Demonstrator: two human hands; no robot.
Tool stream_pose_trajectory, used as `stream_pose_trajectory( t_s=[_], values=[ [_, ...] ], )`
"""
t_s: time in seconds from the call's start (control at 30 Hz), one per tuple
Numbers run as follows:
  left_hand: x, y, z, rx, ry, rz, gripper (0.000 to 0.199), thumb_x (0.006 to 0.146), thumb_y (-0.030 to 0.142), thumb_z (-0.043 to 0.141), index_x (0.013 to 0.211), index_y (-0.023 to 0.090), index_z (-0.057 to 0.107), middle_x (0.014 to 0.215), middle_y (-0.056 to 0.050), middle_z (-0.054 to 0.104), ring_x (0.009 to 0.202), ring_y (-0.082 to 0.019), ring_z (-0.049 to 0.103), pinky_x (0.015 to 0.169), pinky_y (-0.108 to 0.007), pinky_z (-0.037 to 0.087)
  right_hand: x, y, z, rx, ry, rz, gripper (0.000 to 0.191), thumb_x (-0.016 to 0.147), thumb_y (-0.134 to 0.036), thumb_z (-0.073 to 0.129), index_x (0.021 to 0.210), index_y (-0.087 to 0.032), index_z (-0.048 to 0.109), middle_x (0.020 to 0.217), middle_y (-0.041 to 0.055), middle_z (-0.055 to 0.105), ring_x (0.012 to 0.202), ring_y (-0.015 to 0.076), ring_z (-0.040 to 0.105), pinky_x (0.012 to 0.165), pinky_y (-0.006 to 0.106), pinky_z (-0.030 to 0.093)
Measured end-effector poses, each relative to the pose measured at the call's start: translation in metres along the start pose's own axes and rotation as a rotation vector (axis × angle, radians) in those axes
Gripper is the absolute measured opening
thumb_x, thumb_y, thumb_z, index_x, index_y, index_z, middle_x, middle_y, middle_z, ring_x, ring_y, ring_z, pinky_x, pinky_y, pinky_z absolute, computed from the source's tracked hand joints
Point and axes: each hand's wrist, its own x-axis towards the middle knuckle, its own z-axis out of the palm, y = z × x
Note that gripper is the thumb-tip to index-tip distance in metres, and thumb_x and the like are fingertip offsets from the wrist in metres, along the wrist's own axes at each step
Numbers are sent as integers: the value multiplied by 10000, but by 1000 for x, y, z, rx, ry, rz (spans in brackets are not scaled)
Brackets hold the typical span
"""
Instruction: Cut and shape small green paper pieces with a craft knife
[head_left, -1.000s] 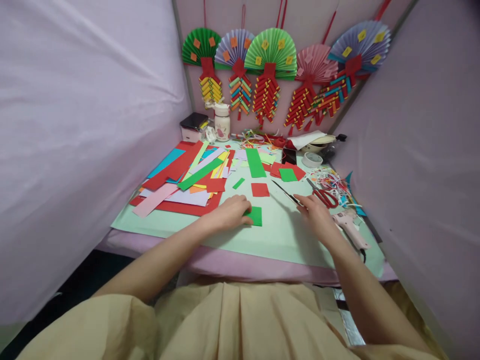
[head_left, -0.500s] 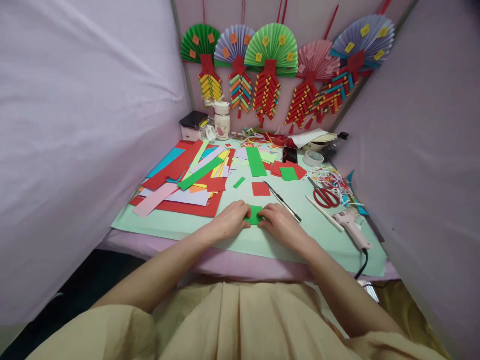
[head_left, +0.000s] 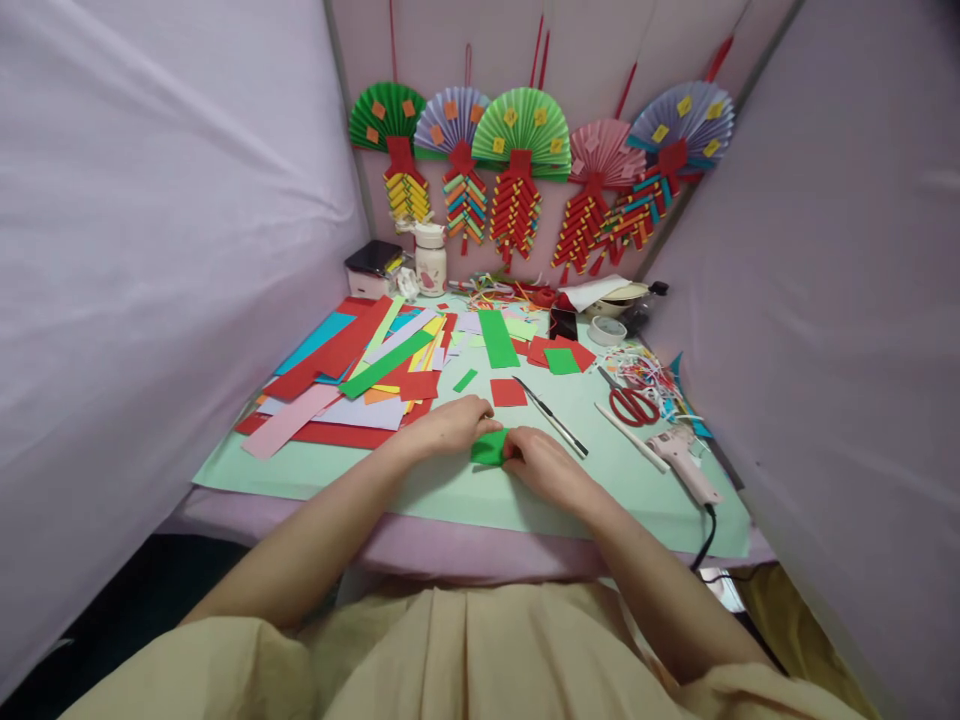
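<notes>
A small green paper piece (head_left: 487, 450) is between my two hands, just above the front of the pale green tabletop sheet (head_left: 450, 500). My right hand (head_left: 546, 462) pinches its right end between thumb and fingers. At the far edge of the paper, my left hand (head_left: 456, 424) has its fingers curled together, the tips on the paper. Just beyond the hands lie a red paper square (head_left: 508, 393) and a narrow green strip (head_left: 465, 381). A craft knife (head_left: 553, 418) rests slanted beyond my right hand.
Stacked coloured paper (head_left: 360, 412) covers the left side. On the right are a white stick (head_left: 631, 437), red-handled scissors (head_left: 634, 405), a corded glue gun (head_left: 686, 465) and a tape roll (head_left: 606, 330). A bottle (head_left: 430, 262) stands behind; paper fans (head_left: 521, 135) hang on the back wall.
The view has tipped up and shifted slightly right. My left hand has moved from the paper's left end to its far edge. The green paper now looks tilted, its right end in my right hand.
</notes>
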Motion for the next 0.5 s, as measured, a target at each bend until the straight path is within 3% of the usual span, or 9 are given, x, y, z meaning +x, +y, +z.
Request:
stream_pose_trajectory(
  t_s=[0.1, 0.2, 0.33, 0.43, 0.5],
  values=[
    [6, -4, 2, -8, 32, -21, 280, 870, 402, 448, 947, 188, 611, 967, -76, 632, 871, -217, 585, 713, -291, 410, -1, 10, -13, 119, -22, -19, 101, 736, -122, 528, 725, -192, 601, 705, -7, 606, 658, 132, 499, 605, 239, 304],
    [3, -6, 9, 3, 70, -10, 304, 769, 433, 591, 963, 200, 582, 967, -64, 601, 891, -223, 555, 714, -287, 406, 5, 30, -32, 255, 57, -18, 104, 749, -178, 529, 736, -190, 632, 725, -7, 634, 694, 138, 530, 658, 245, 352],
    [-1, -5, 15, 36, 88, -15, 409, 645, 477, 704, 917, 206, 565, 960, -67, 553, 946, -260, 508, 746, -313, 406, 25, 61, -47, 467, 266, 63, 141, 732, -310, 581, 729, -182, 641, 705, -6, 630, 668, 144, 526, 653, 261, 379],
    [0, -4, 16, 22, 99, -4, 415, 600, 465, 738, 856, 209, 536, 947, -54, 534, 919, -254, 494, 732, -315, 403, 41, 80, -43, 662, 481, 169, 203, 684, -375, 618, 729, -178, 627, 622, -21, 587, 571, 125, 468, 574, 257, 362],
    [1, -6, 16, -24, 99, 10, 408, 592, 440, 745, 835, 210, 512, 923, -40, 536, 873, -234, 498, 697, -300, 397, 47, 88, -38, 757, 556, 219, 232, 647, -387, 649, 731, -171, 624, 578, -30, 562, 529, 114, 437, 534, 253, 350]
  ],
)
